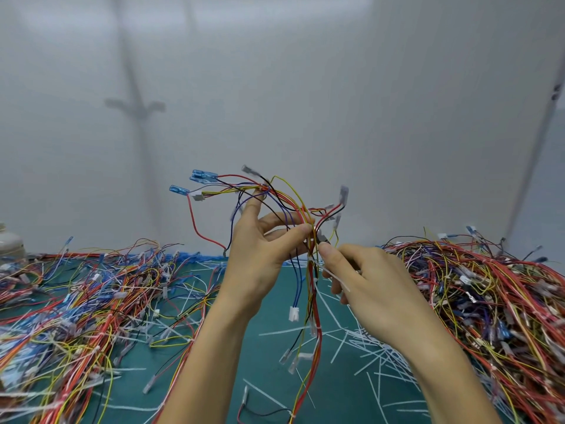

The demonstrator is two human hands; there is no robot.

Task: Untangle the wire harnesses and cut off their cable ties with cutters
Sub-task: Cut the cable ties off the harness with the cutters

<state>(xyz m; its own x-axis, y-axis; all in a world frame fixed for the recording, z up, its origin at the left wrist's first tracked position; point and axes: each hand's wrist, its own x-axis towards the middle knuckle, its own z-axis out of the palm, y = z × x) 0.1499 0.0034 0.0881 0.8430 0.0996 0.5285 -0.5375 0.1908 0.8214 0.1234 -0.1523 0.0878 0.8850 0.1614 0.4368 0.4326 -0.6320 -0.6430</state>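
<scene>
Left hand (260,255): raised, thumb and fingertips closed in a pinch on the wire harness (309,221); forefinger stretched upward among the upper wires.
Right hand (367,276): just beside and slightly below the left grip, fingers curled, thumb tip against the bundle; it pinches a white cable tie (334,278) that slants across its fingers.
Tie status: cannot tell whether it is looped round the bundle or loose.
Wire harness position: held in the air above the green mat (269,377), hanging through both grips.
Above grip: red, yellow, black and purple wires fan up and out; blue terminals (203,175) to the upper left, clear-sleeved ends to the upper right.
Below grip: strands hang straight down; a white plug (293,314) dangles on blue wires, and red and yellow wires run on towards the mat.
Left of grip: a spread pile of harnesses (76,301) on the mat.
Right of grip: a denser, taller heap of harnesses (489,295).
Under grip: loose white tie offcuts (367,347) scattered on the mat.
</scene>
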